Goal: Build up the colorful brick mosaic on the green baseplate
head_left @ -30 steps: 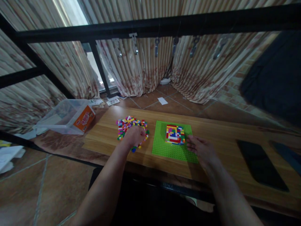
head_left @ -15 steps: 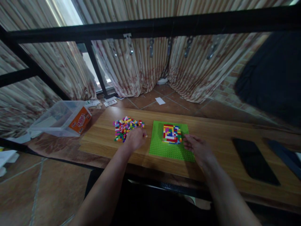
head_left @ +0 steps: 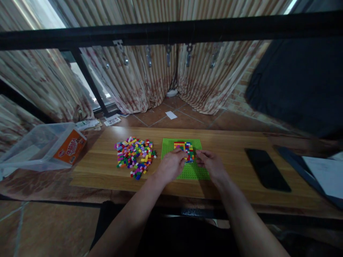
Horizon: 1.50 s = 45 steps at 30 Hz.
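A green studded baseplate [head_left: 194, 174] lies on the wooden tabletop. On it stands a low square build of multicoloured toy bricks [head_left: 190, 151], its left front part hidden by my left hand. My left hand [head_left: 173, 164] is over that side of the build, with thumb and fingers pinched on a small toy brick that barely shows at the tips. At the right edge of the build is my right hand [head_left: 210, 162], its fingers curled and drawn together. Whether it touches the build or holds anything is hidden. Loose toy bricks [head_left: 134, 151] are heaped left of the baseplate.
A clear plastic bin [head_left: 37, 146] with an orange label stands off the table's left end. To the right lie a black phone-like slab [head_left: 266, 169] and a dark folder with papers [head_left: 325, 175]. A black metal bar [head_left: 160, 34] crosses above, with metal clips hanging from it.
My left hand has moved right, from the brick heap to over the build. My right hand stays beside the build's right edge. The head view has shifted to the right.
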Motion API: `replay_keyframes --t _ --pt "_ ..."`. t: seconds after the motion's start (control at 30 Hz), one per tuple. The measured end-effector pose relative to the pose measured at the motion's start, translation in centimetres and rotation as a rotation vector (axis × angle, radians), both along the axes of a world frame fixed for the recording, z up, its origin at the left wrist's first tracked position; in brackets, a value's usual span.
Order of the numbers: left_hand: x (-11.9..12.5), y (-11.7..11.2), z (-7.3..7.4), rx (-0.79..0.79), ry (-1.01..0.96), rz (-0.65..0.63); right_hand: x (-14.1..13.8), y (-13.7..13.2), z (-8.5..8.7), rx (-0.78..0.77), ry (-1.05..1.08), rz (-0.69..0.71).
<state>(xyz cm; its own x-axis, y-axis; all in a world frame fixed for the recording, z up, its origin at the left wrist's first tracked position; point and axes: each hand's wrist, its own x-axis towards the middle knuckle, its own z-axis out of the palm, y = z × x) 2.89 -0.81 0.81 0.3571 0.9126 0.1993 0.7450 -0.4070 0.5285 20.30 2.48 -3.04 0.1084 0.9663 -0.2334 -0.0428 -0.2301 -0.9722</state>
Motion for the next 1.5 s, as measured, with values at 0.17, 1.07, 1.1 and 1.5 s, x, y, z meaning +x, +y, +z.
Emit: replay_keyframes --t 0.17,1.07,1.1,1.5 --pt "1.7 0.5 -0.4 0.012 0.158 -0.010 -0.2 -0.2 -0.1 0.027 -0.035 0.041" --pt "2.4 -0.1 -0.8 0.053 0.238 0.207 -1.0 -0.2 -0.6 -0.020 0.036 0.120" --pt "2.4 -0.2 -0.8 0.057 0.238 0.203 -1.0 -0.2 -0.5 -0.022 0.035 0.120" --pt "3.2 -0.1 -0.9 0.042 0.318 0.216 -0.7 -0.4 -0.5 -0.010 0.041 0.132"
